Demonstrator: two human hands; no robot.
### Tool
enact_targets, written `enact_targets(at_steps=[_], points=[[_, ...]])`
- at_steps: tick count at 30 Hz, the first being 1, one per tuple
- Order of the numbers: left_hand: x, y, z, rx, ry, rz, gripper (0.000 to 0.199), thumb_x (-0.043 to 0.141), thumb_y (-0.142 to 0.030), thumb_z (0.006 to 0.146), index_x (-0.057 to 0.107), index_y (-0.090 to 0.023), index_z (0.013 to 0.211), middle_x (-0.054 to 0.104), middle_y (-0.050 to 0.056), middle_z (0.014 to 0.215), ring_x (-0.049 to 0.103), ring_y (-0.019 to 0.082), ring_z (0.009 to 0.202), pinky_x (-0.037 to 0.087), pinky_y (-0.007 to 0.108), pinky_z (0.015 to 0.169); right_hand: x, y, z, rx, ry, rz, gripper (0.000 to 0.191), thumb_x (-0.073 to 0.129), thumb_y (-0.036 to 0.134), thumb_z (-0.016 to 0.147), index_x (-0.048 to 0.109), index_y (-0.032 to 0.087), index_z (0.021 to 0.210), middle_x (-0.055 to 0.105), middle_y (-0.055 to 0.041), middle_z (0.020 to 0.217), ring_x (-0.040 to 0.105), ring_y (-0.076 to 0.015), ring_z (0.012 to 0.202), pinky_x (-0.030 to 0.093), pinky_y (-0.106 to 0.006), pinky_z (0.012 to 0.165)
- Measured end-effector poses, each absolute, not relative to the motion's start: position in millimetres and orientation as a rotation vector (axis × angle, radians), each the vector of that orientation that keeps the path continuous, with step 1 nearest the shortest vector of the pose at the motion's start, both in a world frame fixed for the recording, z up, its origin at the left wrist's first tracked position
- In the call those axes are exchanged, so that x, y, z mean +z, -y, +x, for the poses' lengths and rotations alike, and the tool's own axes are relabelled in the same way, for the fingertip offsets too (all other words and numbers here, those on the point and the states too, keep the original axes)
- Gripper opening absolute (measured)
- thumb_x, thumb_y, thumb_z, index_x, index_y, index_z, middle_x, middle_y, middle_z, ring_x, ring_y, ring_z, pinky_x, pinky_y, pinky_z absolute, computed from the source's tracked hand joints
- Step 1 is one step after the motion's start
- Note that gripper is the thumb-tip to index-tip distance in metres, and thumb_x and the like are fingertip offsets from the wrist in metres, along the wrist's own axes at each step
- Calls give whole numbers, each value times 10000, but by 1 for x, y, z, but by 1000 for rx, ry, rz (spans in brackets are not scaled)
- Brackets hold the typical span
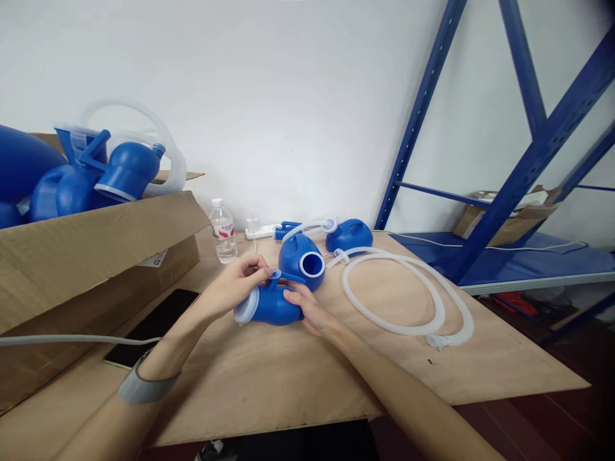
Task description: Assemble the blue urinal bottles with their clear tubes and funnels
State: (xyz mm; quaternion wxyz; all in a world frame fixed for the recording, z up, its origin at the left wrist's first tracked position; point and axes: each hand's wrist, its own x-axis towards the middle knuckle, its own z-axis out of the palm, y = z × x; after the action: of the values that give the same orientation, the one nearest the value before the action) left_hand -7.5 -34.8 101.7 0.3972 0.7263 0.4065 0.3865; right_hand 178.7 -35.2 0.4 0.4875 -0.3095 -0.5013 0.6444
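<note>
Low over the wooden table (288, 378), a blue plastic bottle (276, 306) lies on its side, its whitish cap toward the left. My right hand (311, 310) is wrapped round its right end. The fingers of my left hand (247, 276) pinch a small translucent piece (275, 274) by the bottle's blue handle (292, 278). Just behind stands a second blue bottle (295, 256), its white-rimmed mouth open toward me. A third blue bottle (349, 235) lies farther back on the right.
A coiled translucent hose (403, 330) lies at the right. An open cardboard box (96, 250) of blue bottles, a black phone (154, 323) and a water bottle (223, 234) are on the left. A power strip (262, 232) lies by the wall; blue shelving (500, 198) stands right.
</note>
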Motion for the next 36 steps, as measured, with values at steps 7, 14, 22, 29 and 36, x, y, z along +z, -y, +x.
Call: enact_targets(at_steps=[7,14,22,29,36], points=[[91,29,-3,1140,-1064,1718,293,727,-421,718,591,-177,630,708,44,794,624,166,708,495,247,630,8,35,176,1139,1456,-833,527,599,700,879,769,222,1020,730,-55,1089,609,-261,1184,428,-396,1084],[85,36,8,1197,-1125,1665,279,764,-421,664,640,-172,647,755,72,830,662,180,681,499,255,593,18,41,174,962,1538,-920,539,555,641,941,790,157,945,732,-44,895,647,-231,896,482,-335,856],[89,45,13,1166,-1120,1653,292,770,-454,691,707,-169,685,770,66,772,693,196,688,522,270,622,16,40,173,920,1441,-912,463,625,589,895,820,169,874,777,-60,897,687,-266,923,493,-360,851],[91,47,13,1186,-1098,1665,286,764,-445,725,690,-173,679,761,60,759,694,194,693,542,279,640,17,45,171,849,1371,-921,387,677,540,872,830,185,894,801,-91,950,718,-294,940,531,-409,901],[86,50,18,1235,-1083,1742,287,731,-436,756,652,-168,689,762,57,808,691,171,644,520,244,583,12,47,168,778,1326,-946,369,693,529,858,838,192,894,810,-86,926,741,-280,893,562,-378,851]])
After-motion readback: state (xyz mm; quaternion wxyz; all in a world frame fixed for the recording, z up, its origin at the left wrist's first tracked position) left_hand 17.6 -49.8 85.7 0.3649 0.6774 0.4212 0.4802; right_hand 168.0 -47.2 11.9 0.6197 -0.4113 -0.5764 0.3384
